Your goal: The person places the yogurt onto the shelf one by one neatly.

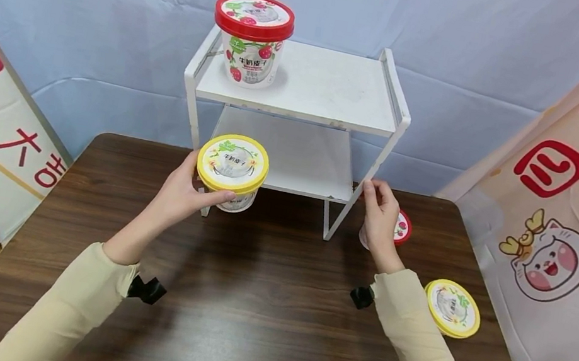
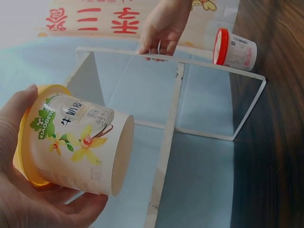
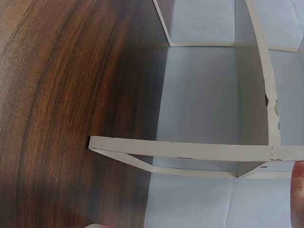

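My left hand (image 1: pixel 181 191) grips a yellow-lidded ice cream tub (image 1: pixel 233 164), thumb and fingers round its side. It is held up in front of the lower board of a white two-tier shelf (image 1: pixel 334 86), lid facing up toward the head camera. The left wrist view shows a vanilla-flower print on the tub (image 2: pixel 80 147). My right hand (image 1: pixel 381 224) holds the shelf's right-hand upright, with fingertips curled over the bar in the left wrist view. In the right wrist view just a bit of a finger (image 3: pixel 298 194) shows against the frame (image 3: pixel 204 151).
A red-lidded strawberry tub (image 1: pixel 249 56) stands on the top board, at its left end. On the brown table (image 1: pixel 240 338), another red-lidded tub (image 1: pixel 402 227) is partly hidden behind my right hand. A yellow-lidded tub (image 1: pixel 453 308) sits beside my right forearm.
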A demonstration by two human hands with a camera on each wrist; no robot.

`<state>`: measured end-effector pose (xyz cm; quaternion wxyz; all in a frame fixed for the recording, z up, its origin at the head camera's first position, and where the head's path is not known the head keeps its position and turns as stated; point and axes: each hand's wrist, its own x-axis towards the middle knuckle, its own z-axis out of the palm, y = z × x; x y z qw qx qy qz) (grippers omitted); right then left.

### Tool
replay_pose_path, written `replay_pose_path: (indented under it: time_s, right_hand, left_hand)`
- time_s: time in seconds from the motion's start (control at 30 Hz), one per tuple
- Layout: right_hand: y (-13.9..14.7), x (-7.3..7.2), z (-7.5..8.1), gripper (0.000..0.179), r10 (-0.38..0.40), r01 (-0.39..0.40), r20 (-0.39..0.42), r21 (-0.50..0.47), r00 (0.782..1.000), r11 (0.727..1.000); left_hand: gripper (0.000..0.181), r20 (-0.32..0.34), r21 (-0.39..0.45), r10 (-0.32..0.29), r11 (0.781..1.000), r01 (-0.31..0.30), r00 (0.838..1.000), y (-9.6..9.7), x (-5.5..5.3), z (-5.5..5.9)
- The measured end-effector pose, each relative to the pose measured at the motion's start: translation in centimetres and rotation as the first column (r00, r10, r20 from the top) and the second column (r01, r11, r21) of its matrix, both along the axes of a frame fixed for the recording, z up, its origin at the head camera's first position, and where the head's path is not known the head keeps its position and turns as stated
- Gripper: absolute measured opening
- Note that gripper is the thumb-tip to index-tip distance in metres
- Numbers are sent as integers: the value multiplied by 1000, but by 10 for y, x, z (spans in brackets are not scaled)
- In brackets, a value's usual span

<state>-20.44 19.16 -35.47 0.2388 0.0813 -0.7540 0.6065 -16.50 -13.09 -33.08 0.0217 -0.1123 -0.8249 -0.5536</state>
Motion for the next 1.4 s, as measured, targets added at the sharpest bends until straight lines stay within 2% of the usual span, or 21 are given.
replay_pose_path:
  time_s: [0.23, 0.67, 0.97, 1.13, 1.4]
  right_hand:
    - [0, -1, 1, 21, -4, 4, 8, -1, 1000, 1000]
    - [0, -1, 0, 21, -2, 2, 9, -16, 1000, 1000]
    - [0, -1, 0, 21, -9, 9, 19, 3, 1000, 1000]
    - [-1, 0, 0, 21, -7, 7, 16, 0, 1000, 1000]
    - [-1, 1, 1, 22, -8, 8, 14, 6, 1000, 1000]
  left_hand:
    - [83, -18, 23, 9, 1000, -9, 1000, 5, -6, 4]
    - [88, 12, 41, 69, 997, -69, 998, 14, -18, 11]
    - [89, 16, 35, 83, 996, -84, 996, 17, -25, 11]
    - [89, 21, 27, 111, 993, -112, 994, 18, -29, 10]
    - [84, 8, 62, 146, 987, -146, 989, 21, -34, 10]
